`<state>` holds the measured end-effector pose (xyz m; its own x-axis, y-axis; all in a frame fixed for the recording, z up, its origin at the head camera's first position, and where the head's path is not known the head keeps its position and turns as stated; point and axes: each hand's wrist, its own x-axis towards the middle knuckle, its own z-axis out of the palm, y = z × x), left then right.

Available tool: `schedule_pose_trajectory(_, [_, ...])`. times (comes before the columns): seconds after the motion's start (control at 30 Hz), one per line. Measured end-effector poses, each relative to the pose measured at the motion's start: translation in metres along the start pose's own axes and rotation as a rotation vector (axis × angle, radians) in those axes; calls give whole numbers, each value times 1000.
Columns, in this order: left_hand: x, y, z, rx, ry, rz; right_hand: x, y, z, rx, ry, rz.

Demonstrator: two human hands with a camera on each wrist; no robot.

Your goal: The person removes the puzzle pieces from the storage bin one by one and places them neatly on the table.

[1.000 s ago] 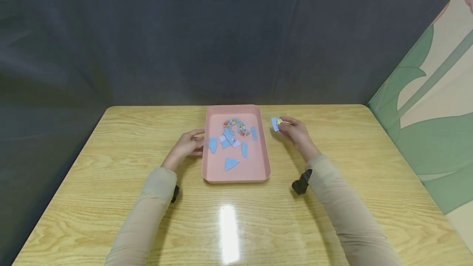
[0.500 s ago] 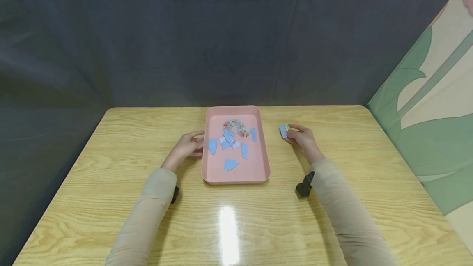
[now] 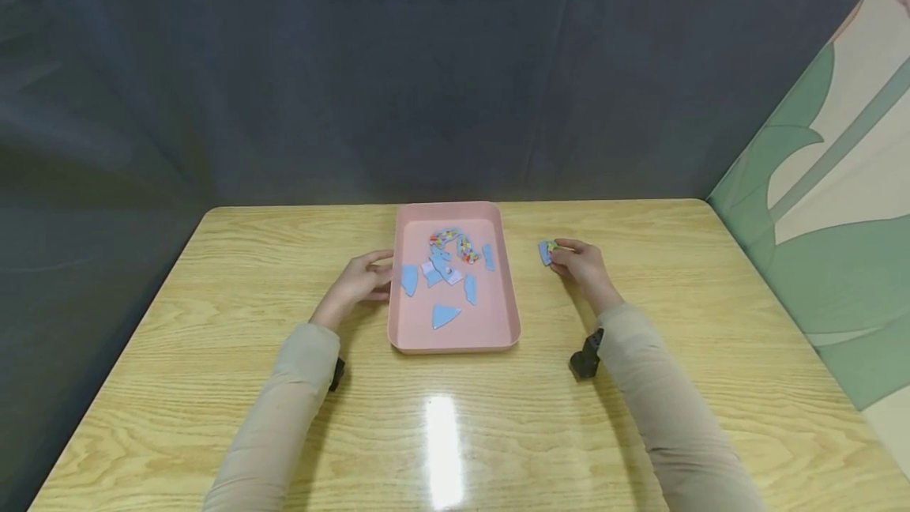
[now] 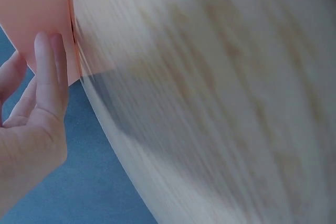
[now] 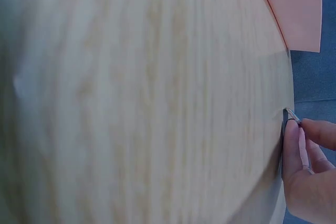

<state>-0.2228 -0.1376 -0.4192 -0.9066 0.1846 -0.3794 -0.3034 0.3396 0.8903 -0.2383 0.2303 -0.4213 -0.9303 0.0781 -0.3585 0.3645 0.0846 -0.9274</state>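
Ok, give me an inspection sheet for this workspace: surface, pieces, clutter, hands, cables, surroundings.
Surface: glossy wooden table, glare spot near the front.
Job's things: pink tray holding loose blue puzzle pieces and a colourful joined section.
Clutter: nothing seen.
Hands: left hand rests against the tray's left side; right hand pinches one puzzle piece right of the tray.
Cables: nothing seen.
Surroundings: dark grey backdrop; leaf-patterned panel at right.

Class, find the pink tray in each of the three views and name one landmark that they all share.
Head: the pink tray lies mid-table, between the left hand and the right hand.
Left wrist: a blurred corner of it at top left, the left hand's fingers against its wall.
Right wrist: a corner at top right, apart from the right hand.
Shared landmark: the wooden table.
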Motion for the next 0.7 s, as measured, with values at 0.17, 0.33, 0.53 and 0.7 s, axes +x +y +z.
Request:
schedule_pose_trajectory(0.17, [0, 0, 0, -1, 0, 3, -1, -2, -1, -35, -4, 1])
schedule_pose_trajectory(0.33, [0, 0, 0, 2, -3, -3, -2, -3, -5, -79, -30, -7])
schedule_pose_trajectory(0.53, [-2, 2, 0, 7, -2, 2, -2, -2, -9, -159, -20, -15])
schedule_pose_trajectory(0.7, [-3, 3, 0, 2, -2, -3, -4, -5, -6, -234, 13, -43])
